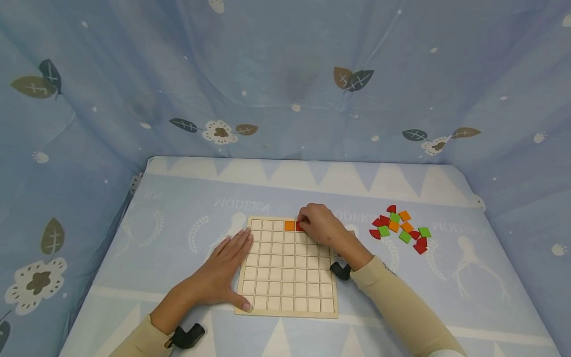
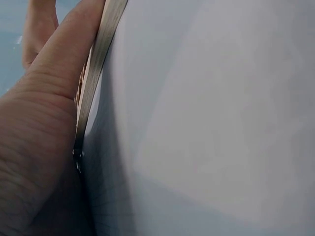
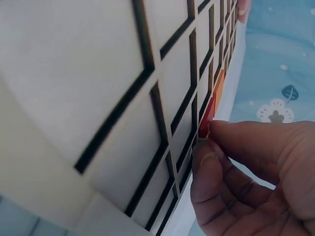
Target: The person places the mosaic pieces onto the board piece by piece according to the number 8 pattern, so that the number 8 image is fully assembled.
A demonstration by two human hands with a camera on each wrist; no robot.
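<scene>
A square wooden grid board (image 1: 287, 287) lies on the table. My left hand (image 1: 219, 275) rests along its left edge, fingers extended towards the top corner and thumb at the bottom corner. At the top row my right hand (image 1: 323, 225) pinches a red tile (image 3: 206, 119) between thumb and fingertips, down at a cell. Those fingers cover part of the tile, so its full outline is hidden. Directly left of it, an orange square tile (image 1: 289, 225) sits in its cell. In the left wrist view, the thumb (image 2: 59, 54) lies against the board's side (image 2: 96, 73).
To the board's right is a loose scatter of red rounded pieces (image 1: 375, 234), green squares (image 1: 405, 237) and orange squares (image 1: 404, 215). A patterned cloth covers the table (image 1: 169, 238). Blue curtains (image 1: 285, 84) hang behind and at both sides.
</scene>
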